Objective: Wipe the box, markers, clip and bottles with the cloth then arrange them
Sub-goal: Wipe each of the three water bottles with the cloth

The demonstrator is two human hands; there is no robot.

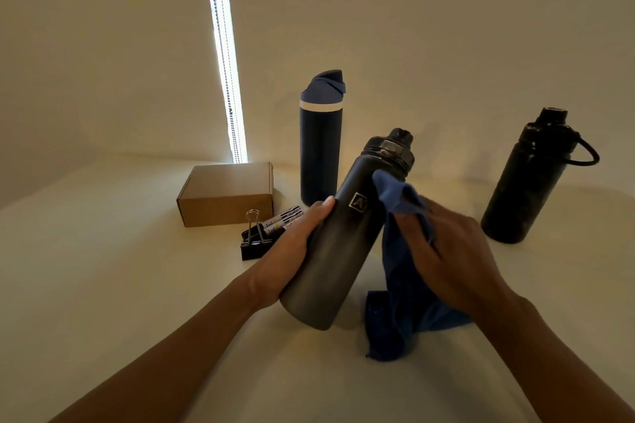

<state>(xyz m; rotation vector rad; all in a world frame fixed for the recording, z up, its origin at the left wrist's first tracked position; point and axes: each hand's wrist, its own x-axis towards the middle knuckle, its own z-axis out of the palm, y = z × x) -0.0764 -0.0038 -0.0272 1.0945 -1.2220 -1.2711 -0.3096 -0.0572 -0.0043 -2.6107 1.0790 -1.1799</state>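
Observation:
My left hand grips a dark grey bottle and holds it tilted above the table, cap pointing up and away. My right hand holds a blue cloth against the bottle's upper right side; the cloth hangs down to the table. A navy bottle with a blue lid stands upright behind. A black bottle with a loop handle stands at the right. A brown cardboard box lies at the left. In front of it are a black binder clip and markers, partly hidden by my left hand.
Everything sits on a pale table against a plain wall. A bright strip of light with a bead chain runs down the wall behind the box.

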